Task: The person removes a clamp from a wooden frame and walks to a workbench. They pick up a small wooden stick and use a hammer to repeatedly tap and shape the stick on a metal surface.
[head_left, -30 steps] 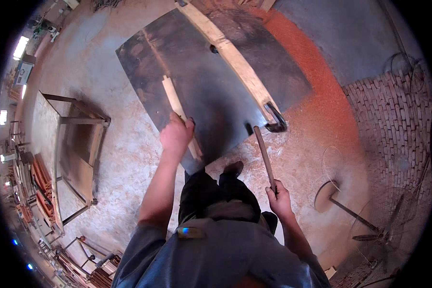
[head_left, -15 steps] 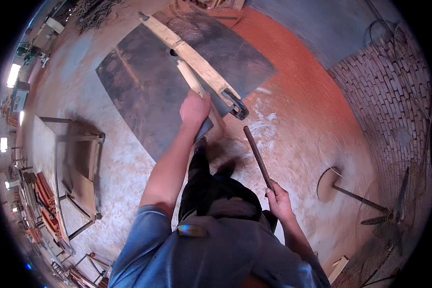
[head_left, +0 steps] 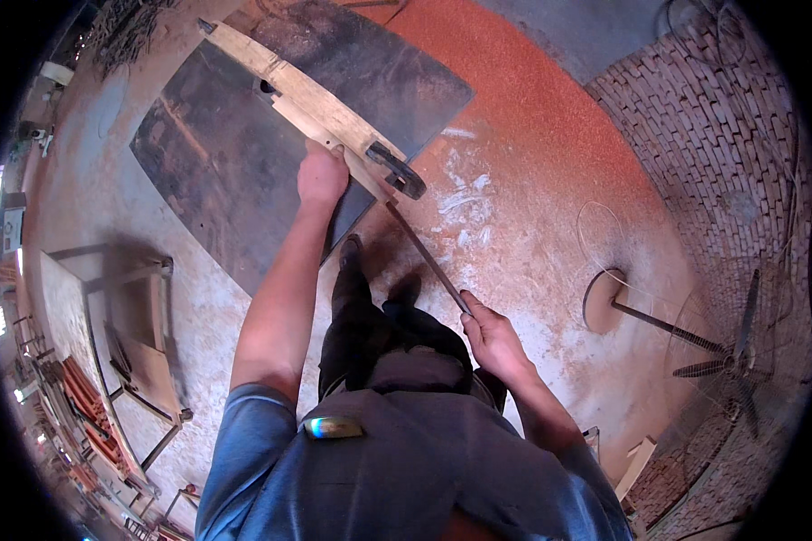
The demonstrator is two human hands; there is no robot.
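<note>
On our right we see a dark-bladed pedestal fan in a round wire cage (head_left: 729, 365), its dark pole running to a flat brown disc base (head_left: 600, 302), with rows of grey-brown bricks (head_left: 695, 135) above it. To our left stands a pale-topped table on a dark frame (head_left: 74, 329), near a stack of reddish-brown wooden strips (head_left: 90, 410). Between them we have a pale, dusty floor (head_left: 550, 379), coated orange-red in a broad patch (head_left: 523, 108).

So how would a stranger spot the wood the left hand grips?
Find the dark work surface, then the long pale beam lying diagonally across it. Alongside the beam's left edge is the short wooden piece, gripped by the left hand. The beam has a black fitting at its near end; this shorter piece has none.
</note>
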